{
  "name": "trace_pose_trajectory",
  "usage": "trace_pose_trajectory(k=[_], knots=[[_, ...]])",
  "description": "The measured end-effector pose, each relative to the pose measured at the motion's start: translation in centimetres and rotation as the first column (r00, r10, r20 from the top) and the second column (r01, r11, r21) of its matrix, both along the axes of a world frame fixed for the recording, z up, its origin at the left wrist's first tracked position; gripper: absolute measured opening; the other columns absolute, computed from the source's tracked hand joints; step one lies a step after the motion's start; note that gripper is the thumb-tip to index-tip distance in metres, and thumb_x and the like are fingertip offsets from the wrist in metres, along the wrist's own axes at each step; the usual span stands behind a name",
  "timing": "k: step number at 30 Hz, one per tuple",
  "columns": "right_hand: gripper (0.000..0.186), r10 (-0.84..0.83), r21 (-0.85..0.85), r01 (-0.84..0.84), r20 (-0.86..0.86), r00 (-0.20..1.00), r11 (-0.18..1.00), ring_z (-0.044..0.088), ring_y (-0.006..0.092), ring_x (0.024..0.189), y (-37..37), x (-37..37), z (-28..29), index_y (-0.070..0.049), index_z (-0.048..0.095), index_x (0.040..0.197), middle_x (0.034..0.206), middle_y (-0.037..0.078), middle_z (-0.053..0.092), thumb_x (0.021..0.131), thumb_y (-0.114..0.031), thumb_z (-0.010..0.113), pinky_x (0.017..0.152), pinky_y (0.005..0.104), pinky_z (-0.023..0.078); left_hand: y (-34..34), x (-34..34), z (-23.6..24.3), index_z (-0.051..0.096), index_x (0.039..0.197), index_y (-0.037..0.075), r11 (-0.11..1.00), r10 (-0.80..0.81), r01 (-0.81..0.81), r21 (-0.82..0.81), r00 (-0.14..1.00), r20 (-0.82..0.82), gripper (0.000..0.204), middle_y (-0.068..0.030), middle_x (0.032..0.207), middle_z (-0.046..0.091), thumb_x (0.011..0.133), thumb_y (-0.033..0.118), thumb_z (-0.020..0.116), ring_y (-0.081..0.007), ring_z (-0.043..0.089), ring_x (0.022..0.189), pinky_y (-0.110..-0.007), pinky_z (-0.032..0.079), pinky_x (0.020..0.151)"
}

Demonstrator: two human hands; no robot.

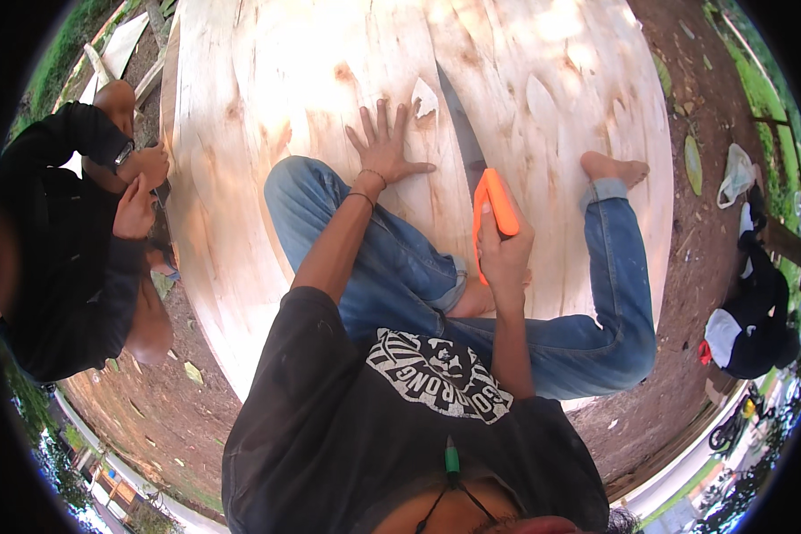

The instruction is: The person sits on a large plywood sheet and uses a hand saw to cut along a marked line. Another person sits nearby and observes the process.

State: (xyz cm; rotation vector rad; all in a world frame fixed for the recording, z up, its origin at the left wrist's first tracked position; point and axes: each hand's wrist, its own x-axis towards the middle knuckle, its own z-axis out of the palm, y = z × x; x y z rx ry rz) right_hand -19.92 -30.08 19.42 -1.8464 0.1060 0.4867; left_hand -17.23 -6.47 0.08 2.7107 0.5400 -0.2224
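Head view: right hand point(507, 254) grips the saw point(475, 160), long blade point(459, 116) toward 11 o'clock; open left hand point(384, 153) lies at 9 o'clock.

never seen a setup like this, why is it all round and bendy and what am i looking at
There is no robot here, just a person working bare-handed. This single picture comes from a fisheye camera worn on that person's head, looking down, so straight edges curve. The person sits on a large plywood sheet. Their left hand rests flat on it, fingers spread. Their right hand has its grip around the orange handle of a handsaw. Another person, in black, is beside the sheet at picture left.
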Motion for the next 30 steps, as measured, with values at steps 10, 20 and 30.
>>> trace_pose_trajectory(k=[10, 20, 30], knots=[[0.046, 0.058, 0.011, -0.068, 0.399, 0.915, 0.998, 0.063, 0.0117, 0.089, 0.3, 0.4, -2.3, 0.006, 0.055, 0.144, 0.116, 0.012, 0.072, 0.1, -0.004, 0.059, 0.082, 0.0263, 0.052, -0.1, 0.5, 0.5, 0.004, 0.168, 0.024, 0.999, -0.02, 0.018, -0.027, 0.998, -0.062, 0.152, -0.0213, 0.173, -0.009, 0.051, 0.094, 0.072, -0.0491, -0.023, 0.154, -0.08, -0.016, 0.108], [0.045, 0.113, -0.022, -0.111, 0.146, 0.983, 0.994, 0.066, 0.0161, 0.106, 0.5, -0.4, -0.2, 0.007, 0.054, 0.144, 0.125, 0.017, 0.07, 0.1, -0.002, 0.057, 0.092, 0.029, 0.051, -0.1, -0.1, 0.8, 0.006, 0.168, 0.023, 1.0, 0.008, -0.008, -0.003, 0.999, -0.042, 0.15, -0.0191, 0.173, -0.006, 0.053, 0.089, 0.075, -0.0498, -0.017, 0.155, -0.081, -0.012, 0.11], [0.043, 0.096, -0.039, -0.094, 0.039, 0.995, 0.995, 0.065, 0.0201, 0.115, 0.2, 0.7, -1.1, 0.009, 0.055, 0.142, 0.131, 0.02, 0.068, 0.101, -0.002, 0.058, 0.099, 0.0317, 0.05, -0.3, 0.1, 0.3, 0.005, 0.168, 0.022, 1.0, -0.004, 0.004, 0.007, 0.999, -0.05, 0.153, -0.0198, 0.173, -0.009, 0.052, 0.093, 0.073, -0.0485, -0.022, 0.154, -0.08, -0.015, 0.109]])
